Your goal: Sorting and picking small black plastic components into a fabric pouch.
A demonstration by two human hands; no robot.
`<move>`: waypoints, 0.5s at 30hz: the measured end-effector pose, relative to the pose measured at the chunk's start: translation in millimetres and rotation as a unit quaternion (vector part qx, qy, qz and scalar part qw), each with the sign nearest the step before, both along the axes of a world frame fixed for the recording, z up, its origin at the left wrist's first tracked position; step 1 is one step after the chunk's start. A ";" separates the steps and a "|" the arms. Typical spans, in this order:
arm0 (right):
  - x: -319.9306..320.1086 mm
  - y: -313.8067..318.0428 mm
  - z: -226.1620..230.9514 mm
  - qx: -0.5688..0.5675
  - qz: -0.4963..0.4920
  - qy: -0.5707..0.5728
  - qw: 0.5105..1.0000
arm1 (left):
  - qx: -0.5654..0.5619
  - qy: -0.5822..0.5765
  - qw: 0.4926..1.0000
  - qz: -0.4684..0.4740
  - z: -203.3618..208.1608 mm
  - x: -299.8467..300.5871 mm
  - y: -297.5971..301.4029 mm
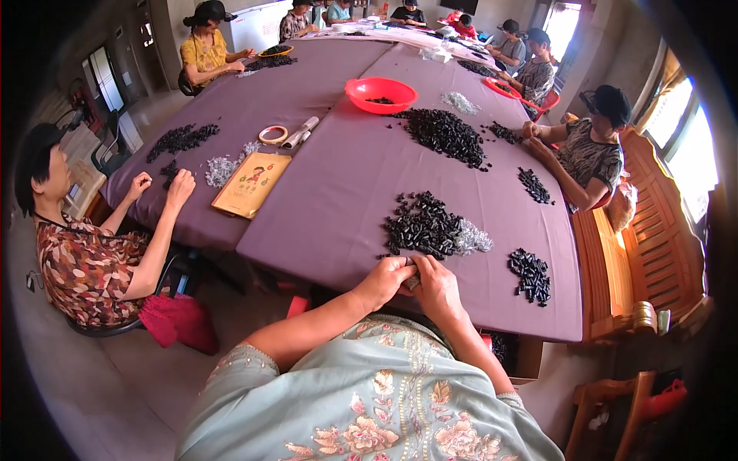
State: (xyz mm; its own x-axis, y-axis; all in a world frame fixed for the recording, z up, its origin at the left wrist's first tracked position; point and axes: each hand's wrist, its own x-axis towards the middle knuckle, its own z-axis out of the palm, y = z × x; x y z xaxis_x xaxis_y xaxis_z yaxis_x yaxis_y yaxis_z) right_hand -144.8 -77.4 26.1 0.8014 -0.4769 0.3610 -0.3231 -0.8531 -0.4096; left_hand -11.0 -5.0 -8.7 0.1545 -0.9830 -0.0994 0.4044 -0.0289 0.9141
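Observation:
My left hand and my right hand meet at the near edge of the table, fingertips pinched together. Something greyish shows between the fingers, too small to name; it may be a wrap on a finger. Just beyond my hands lies a heap of small black cylindrical parts. Against its right side rests a pile of small clear, silvery pieces. Farther right, near the table's edge, sits a smaller group of black parts.
A purple cloth covers the long table. Ahead are a large black heap and a red basin. A booklet and a tape roll lie left. Several people sit around; a wooden bench stands right.

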 end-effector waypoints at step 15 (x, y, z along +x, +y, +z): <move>1.2 8.1 14.6 0.023 0.013 -0.051 0.998 | -0.102 -0.078 0.990 0.052 4.7 -6.9 10.4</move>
